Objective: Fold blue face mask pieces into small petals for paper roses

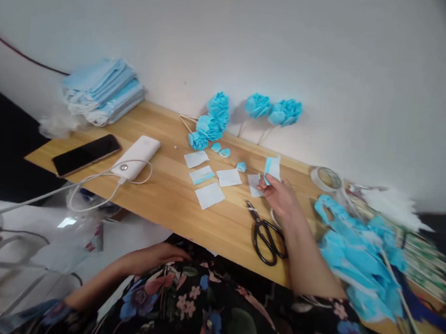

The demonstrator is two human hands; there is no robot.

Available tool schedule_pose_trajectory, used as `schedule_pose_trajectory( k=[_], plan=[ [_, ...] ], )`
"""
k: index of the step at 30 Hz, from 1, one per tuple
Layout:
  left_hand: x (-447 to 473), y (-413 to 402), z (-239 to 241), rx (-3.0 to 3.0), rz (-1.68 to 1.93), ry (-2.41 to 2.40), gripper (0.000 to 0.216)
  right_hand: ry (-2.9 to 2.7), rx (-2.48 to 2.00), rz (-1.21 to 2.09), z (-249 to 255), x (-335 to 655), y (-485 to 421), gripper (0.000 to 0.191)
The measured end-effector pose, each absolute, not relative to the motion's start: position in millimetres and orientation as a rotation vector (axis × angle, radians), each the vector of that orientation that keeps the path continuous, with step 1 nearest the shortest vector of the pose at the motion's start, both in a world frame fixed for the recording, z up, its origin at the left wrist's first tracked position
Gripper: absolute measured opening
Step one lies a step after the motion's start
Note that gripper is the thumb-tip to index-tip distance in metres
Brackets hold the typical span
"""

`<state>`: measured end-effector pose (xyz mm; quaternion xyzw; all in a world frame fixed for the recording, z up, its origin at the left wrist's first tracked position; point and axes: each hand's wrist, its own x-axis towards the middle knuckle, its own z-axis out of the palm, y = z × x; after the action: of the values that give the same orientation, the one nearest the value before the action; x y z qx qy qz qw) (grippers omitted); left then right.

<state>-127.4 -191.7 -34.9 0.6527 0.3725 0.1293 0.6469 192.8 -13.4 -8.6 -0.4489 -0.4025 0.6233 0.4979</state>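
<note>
My right hand (280,198) rests on the wooden table (166,198) and pinches a small blue-and-white square of mask fabric (272,168) between thumb and fingers. Several more cut squares (209,194) lie on the wood to its left. Black scissors (266,234) lie just beside my right wrist. My left hand (154,257) lies below the table's front edge on my floral lap, fingers stretched flat and holding nothing.
Blue fabric flowers (213,120) on sticks lean against the wall. A stack of face masks (101,90) sits far left, with a phone (86,154) and a white power bank (136,156) with cable. A tape roll (325,178) and blue scraps (355,249) lie right.
</note>
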Motion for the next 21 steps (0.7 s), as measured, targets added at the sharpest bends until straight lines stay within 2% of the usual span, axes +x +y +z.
schedule_pose_trajectory(
  k=[3, 8, 12, 14, 17, 21],
  plan=[
    [-145, -182, -1, 1.466, 0.287, 0.813, 0.037, -0.988, -1.102, 1.504, -8, 189, -15, 0.043],
    [-106, -116, 38, 1.510, 0.610, 0.871, 0.035, -1.089, -1.113, 1.486, -14, 187, -17, 0.041],
    [-39, -49, 26, 1.464, 0.783, 1.113, 0.043, -1.148, -1.127, 1.463, -17, 186, -19, 0.036],
    [-15, -27, 17, 1.391, 0.837, 1.053, 0.044, -1.180, -1.136, 1.450, -17, 185, -19, 0.035],
    [3, -9, 8, 1.338, 0.895, 0.958, 0.032, -1.229, -1.160, 1.423, -17, 185, -19, 0.034],
    [5, -1, 4, 1.160, 0.933, 0.952, 0.036, -1.237, -1.188, 1.409, -18, 186, -17, 0.035]
  ],
)
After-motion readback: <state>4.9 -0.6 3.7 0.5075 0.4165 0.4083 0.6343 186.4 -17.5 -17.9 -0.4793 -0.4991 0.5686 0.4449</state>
